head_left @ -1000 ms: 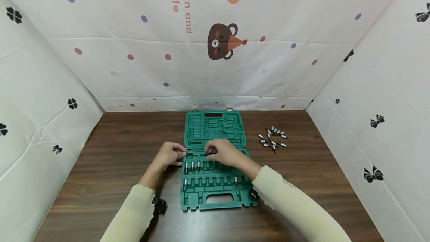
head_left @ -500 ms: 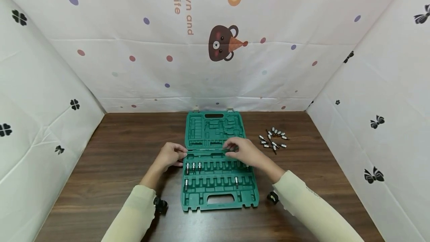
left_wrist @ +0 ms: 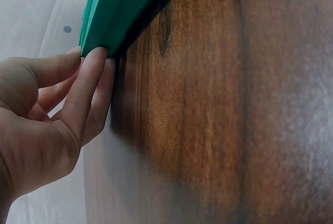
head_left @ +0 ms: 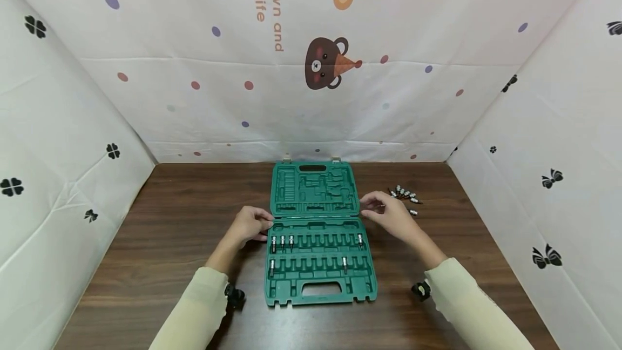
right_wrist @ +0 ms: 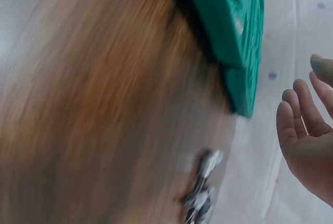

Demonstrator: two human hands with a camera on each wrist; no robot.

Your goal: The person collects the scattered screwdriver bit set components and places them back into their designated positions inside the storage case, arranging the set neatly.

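A green tool case (head_left: 320,298) lies opened flat on the wooden table. Several silver-and-black bit sockets sit in its slots, among them a bit socket (head_left: 360,240) at the right end of the upper row. My left hand (head_left: 250,224) pinches the case's left edge near the hinge; the left wrist view shows thumb and fingers on the green edge (left_wrist: 112,18). Beyond the case's right side hovers my right hand (head_left: 389,215), fingers loosely bent and holding nothing. Loose bit sockets (head_left: 403,193) lie close behind it, partly hidden by the hand.
The case's lid (head_left: 313,188) lies back toward the printed white cloth (head_left: 272,101) behind the table. Cloth walls also stand at left and right. Brown tabletop (head_left: 189,193) extends left of the case.
My right hand has moved right, from over the case's hinge to beside the loose bit sockets. The bit socket at the upper row's right end is now uncovered. My left hand stays put.
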